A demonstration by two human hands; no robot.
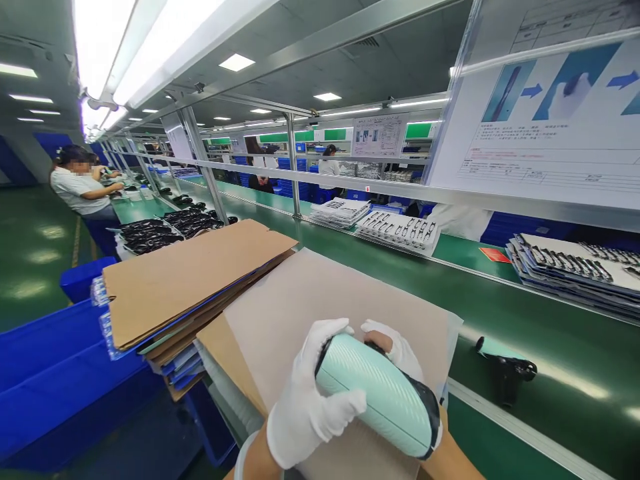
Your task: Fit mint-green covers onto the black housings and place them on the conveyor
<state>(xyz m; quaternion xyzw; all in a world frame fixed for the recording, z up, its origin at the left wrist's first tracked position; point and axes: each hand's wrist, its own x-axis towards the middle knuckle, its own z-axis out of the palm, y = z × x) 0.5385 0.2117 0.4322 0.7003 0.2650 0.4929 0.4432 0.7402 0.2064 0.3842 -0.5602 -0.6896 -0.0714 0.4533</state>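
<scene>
A rounded mint-green housing with a fine ribbed surface and black ends is held up, tilted, close to the camera. My left hand, in a white glove, wraps its left end, thumb along the near side. On the far side my right hand, also in a white glove with some bare skin showing, grips it; much of that hand is hidden behind the housing. Beneath both hands lies a large pale sheet on a stack. To the right, a similar mint-green and black piece with a handle-like part rests on the green belt.
Stacked brown cardboard sheets stand at the left, beside blue bins. Several trays of small black parts line the far ledge. A metal rail and an instruction sheet hang in front. A seated person works farther left.
</scene>
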